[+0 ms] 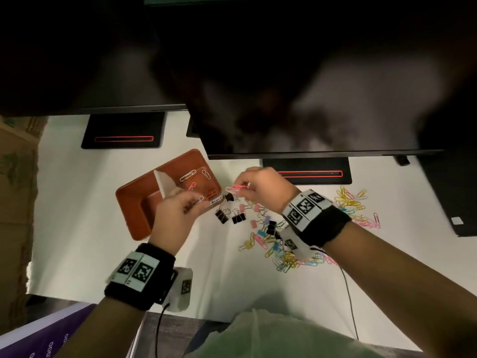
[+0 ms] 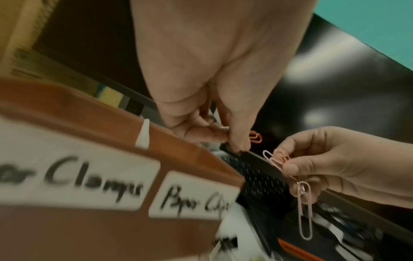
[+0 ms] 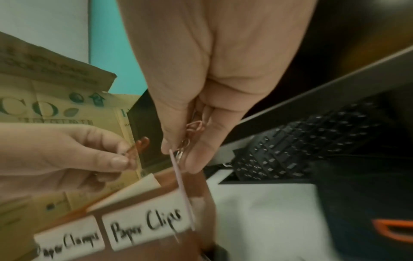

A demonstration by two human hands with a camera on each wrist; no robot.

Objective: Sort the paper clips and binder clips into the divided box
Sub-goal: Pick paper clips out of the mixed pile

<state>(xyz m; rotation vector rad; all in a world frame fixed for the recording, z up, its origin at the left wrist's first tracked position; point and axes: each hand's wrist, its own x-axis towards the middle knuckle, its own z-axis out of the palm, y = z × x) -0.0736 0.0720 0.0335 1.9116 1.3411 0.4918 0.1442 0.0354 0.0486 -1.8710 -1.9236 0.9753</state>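
The brown divided box (image 1: 129,200) stands left of centre, with a white divider (image 1: 165,182) and the labels "Paper Clamps" (image 3: 69,242) and "Paper Clips" (image 3: 147,224). Several paper clips (image 1: 192,177) lie in its right compartment. My left hand (image 1: 198,201) hovers over the box's near right corner and pinches an orange paper clip (image 2: 254,136). Just to its right, my right hand (image 1: 241,188) pinches a linked bunch of pink paper clips (image 1: 236,188); one long pink clip (image 2: 305,211) dangles from it. Black binder clips (image 1: 222,217) and pink ones (image 1: 242,208) lie on the white table beneath.
Mixed coloured clips are heaped under my right wrist (image 1: 284,254), and more lie further right (image 1: 353,205). Two dark monitors on stands (image 1: 124,133) overhang the back of the table. A black keyboard (image 3: 301,144) sits behind. A cardboard box (image 1: 15,177) stands at the left.
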